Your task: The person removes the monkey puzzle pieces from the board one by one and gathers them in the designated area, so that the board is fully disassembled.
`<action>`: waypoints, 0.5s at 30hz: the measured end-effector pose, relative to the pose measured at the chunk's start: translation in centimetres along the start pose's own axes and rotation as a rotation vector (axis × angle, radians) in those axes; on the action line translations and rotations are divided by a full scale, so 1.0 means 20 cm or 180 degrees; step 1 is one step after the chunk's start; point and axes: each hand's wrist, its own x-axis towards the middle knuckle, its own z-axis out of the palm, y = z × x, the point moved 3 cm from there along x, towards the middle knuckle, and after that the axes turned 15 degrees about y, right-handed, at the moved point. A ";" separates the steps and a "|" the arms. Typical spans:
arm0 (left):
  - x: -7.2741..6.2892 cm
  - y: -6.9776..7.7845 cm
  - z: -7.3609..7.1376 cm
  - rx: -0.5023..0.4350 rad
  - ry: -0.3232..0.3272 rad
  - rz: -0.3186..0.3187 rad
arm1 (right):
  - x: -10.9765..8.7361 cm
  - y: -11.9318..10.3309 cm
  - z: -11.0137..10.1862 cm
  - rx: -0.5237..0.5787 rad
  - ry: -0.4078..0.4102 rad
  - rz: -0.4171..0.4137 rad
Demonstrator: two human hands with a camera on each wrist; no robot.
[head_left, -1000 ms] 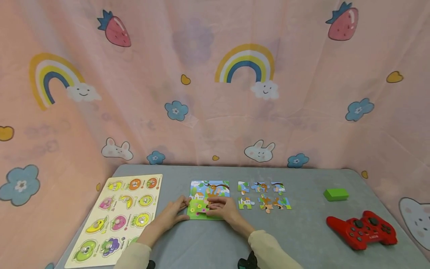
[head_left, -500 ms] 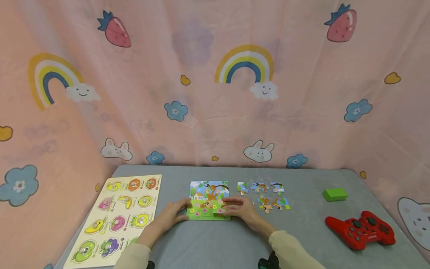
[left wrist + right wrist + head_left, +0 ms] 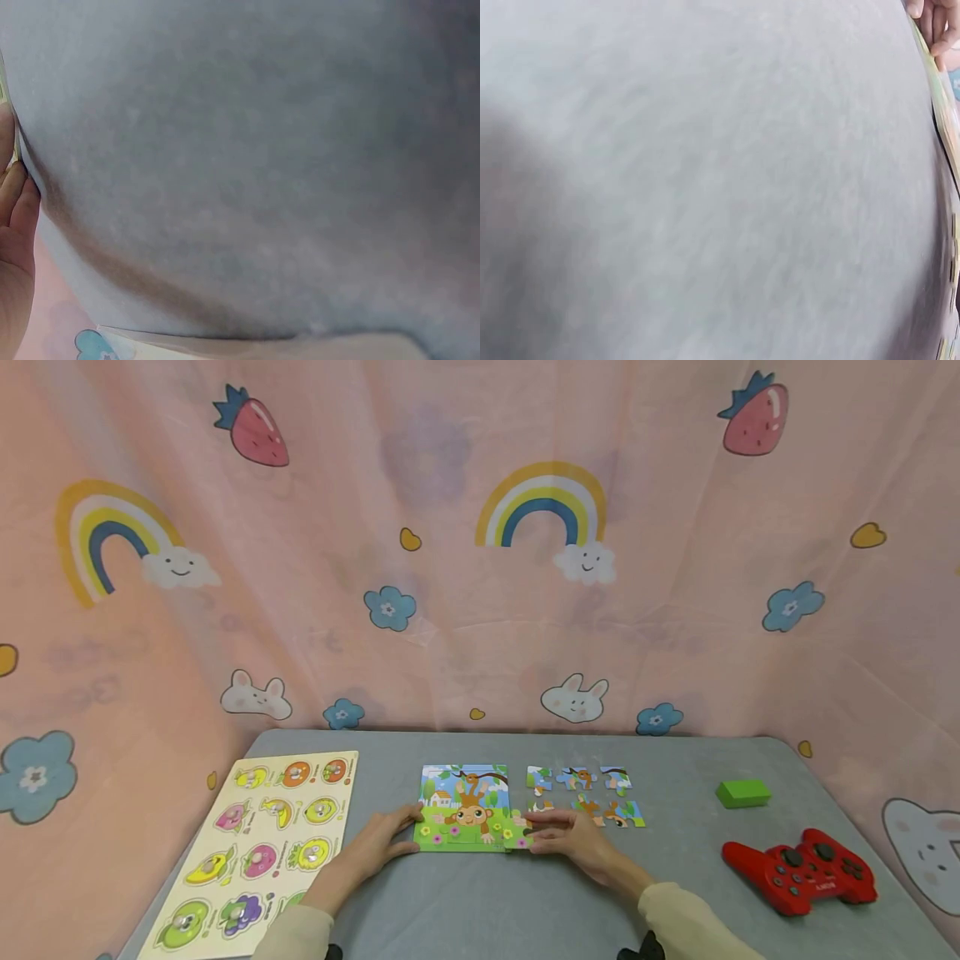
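Observation:
A square puzzle board (image 3: 471,797) with a monkey picture lies on the grey table in the head view. My left hand (image 3: 384,839) holds its left edge, fingers higher up and thumb at the near corner. The right wrist view shows the left hand (image 3: 935,28) at the board's edge too. Just off the board's right side, my right hand (image 3: 576,842) pinches a green flowered puzzle piece (image 3: 517,832) by its right end. Several loose puzzle pieces (image 3: 577,777) lie in two rows beyond the right hand, which covers part of the nearer row.
To the left lies a cream fruit peg-puzzle board (image 3: 285,843), beneath the left forearm at its near corner. On the right are a green block (image 3: 742,793) and a red game controller (image 3: 802,871). A pink printed curtain (image 3: 480,652) hangs behind the table (image 3: 480,910).
My right hand has moved right from over the monkey board, carrying the green flowered piece past its right edge and uncovering the monkey's face. The left hand has stayed at the board's left edge.

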 end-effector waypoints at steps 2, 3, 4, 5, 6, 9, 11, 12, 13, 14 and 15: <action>0.00 0.00 0.00 0.0008 0.0002 0.0013 | -0.01 0.00 -0.02 -0.0001 0.0001 0.0013; 0.00 0.00 0.00 0.0010 0.0007 0.0025 | -0.02 0.00 -0.02 0.0009 -0.0007 0.0018; 0.00 0.00 0.00 0.0013 0.0008 0.0035 | -0.02 0.00 -0.03 0.0018 -0.0025 0.0016; 0.00 0.00 0.00 0.0014 0.0012 0.0043 | -0.03 0.00 -0.04 0.0013 -0.0042 0.0004; 0.00 0.00 0.00 0.0010 0.0017 0.0052 | -0.03 0.01 -0.05 0.0007 -0.0058 0.0005; 0.00 -0.01 0.00 -0.0012 0.0030 0.0075 | -0.05 0.01 -0.07 -0.0035 -0.0060 0.0017; 0.00 -0.01 0.00 -0.0029 0.0035 0.0083 | -0.06 0.01 -0.08 -0.0064 -0.0046 0.0023; 0.00 -0.01 0.00 -0.0038 0.0038 0.0091 | -0.06 0.02 -0.09 -0.0069 -0.0036 0.0032; 0.00 0.00 0.00 -0.0049 0.0036 0.0091 | -0.07 0.02 -0.10 -0.0077 -0.0024 0.0029; 0.00 0.00 0.00 -0.0051 0.0035 0.0094 | -0.07 0.02 -0.11 -0.0080 -0.0022 0.0026; 0.00 0.00 0.00 -0.0061 0.0030 0.0089 | -0.08 0.02 -0.12 -0.0085 -0.0025 0.0015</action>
